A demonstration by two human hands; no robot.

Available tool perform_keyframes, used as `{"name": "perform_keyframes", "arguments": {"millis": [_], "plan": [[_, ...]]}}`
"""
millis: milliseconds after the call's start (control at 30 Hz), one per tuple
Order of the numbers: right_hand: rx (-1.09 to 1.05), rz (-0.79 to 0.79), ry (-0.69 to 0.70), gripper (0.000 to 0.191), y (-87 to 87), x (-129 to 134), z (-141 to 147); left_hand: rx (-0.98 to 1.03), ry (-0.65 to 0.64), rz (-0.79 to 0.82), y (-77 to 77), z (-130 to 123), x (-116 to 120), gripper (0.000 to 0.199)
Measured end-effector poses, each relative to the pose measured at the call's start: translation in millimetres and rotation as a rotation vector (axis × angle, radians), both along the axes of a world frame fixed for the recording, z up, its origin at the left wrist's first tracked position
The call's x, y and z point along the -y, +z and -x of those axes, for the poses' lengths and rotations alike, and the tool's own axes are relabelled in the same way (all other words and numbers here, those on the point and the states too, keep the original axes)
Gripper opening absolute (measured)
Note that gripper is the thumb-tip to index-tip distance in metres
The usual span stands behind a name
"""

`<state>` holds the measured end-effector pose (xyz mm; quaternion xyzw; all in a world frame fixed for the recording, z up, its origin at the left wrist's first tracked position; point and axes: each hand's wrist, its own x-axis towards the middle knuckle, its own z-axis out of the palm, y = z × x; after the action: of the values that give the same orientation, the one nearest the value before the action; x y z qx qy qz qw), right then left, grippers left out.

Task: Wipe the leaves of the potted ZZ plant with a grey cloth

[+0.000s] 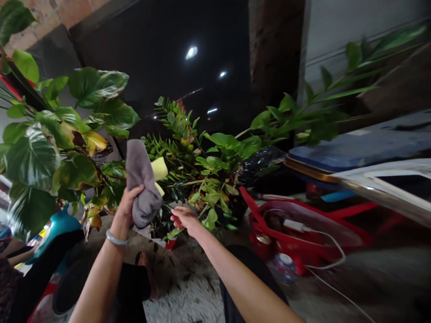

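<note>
My left hand (127,204) grips a grey cloth (139,168) that stands up above the thumb. A yellow cloth (159,168) sticks out from behind the grey one, on its right side. My right hand (184,220) is lower and to the right, fingers curled in toward the thumb, close to the leaves of a potted plant (210,197). Whether a leaf or stem is between those fingertips I cannot make out. A green leaf (173,234) shows just below them. The plant's pot is mostly hidden behind hands and foliage.
A large-leaved plant (32,157) with some yellowed leaves fills the left. On the right are a red basket-like frame (303,242) holding a white adapter with a cable, a plastic bottle (285,264) and a blue folded tabletop (357,148). Another person's leg (43,269) shows lower left.
</note>
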<state>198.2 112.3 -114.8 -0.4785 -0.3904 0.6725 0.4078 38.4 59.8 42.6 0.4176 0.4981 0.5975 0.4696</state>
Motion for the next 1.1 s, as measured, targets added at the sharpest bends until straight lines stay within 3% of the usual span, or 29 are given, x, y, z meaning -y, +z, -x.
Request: {"name": "perform_keyframes", "arguments": {"millis": [100,167,267,367,433,467,533,633,700,733,800,867,933,1000,1100], "plan": [[-0.061,0.054,-0.012,0.021,-3.7,2.1,-1.6,-0.192,-0.176,0.189,-28.1,-5.7,-2.9,0.040],[-0.090,0.080,-0.010,0.022,-7.3,4.8,-3.2,-0.282,-0.279,0.265,-34.2,-3.8,6.8,0.036],[-0.131,0.096,-0.003,0.022,-10.9,7.9,-6.0,-0.257,-0.328,0.160,-7.5,0.7,18.1,0.040],[-0.184,0.088,-0.010,0.020,-11.0,6.2,-7.7,-0.153,-0.220,-0.056,29.6,0.1,8.3,0.049],[-0.210,0.087,-0.026,0.017,-10.7,2.6,-7.2,-0.076,-0.138,-0.114,32.2,-3.7,-6.9,0.053],[-0.218,0.091,-0.035,0.015,-11.1,0.7,-6.6,-0.052,-0.119,-0.095,23.8,-5.9,-13.9,0.053],[-0.222,0.104,-0.055,0.013,-13.5,-2.4,-5.1,-0.060,-0.135,0.023,-7.7,-9.0,-21.1,0.050],[-0.218,0.114,-0.081,0.016,-19.4,-2.9,-4.1,-0.187,-0.263,0.244,-55.8,-6.1,-8.6,0.045],[-0.221,0.103,-0.086,0.014,-22.2,-1.0,-4.6,-0.216,-0.376,0.292,-61.8,-0.4,7.6,0.042],[-0.222,0.096,-0.083,0.012,-22.5,0.1,-5.1,-0.213,-0.406,0.274,-54.6,2.4,14.3,0.042],[-0.226,0.082,-0.067,0.009,-20.6,1.9,-6.2,-0.180,-0.381,0.164,-26.2,6.5,20.1,0.043],[-0.231,0.067,-0.049,0.009,-16.6,2.7,-6.9,-0.124,-0.254,0.007,5.0,8.3,14.1,0.046],[-0.242,0.048,-0.035,0.009,-13.1,2.6,-6.8,-0.058,-0.105,-0.097,20.2,8.3,1.3,0.049],[-0.248,0.035,-0.029,0.009,-12.2,2.1,-5.9,-0.022,-0.015,-0.080,9.9,7.5,-9.2,0.051],[-0.244,0.025,-0.028,0.010,-16.8,1.7,-4.2,-0.118,-0.103,0.119,-39.0,9.0,-1.6,0.046]]}}
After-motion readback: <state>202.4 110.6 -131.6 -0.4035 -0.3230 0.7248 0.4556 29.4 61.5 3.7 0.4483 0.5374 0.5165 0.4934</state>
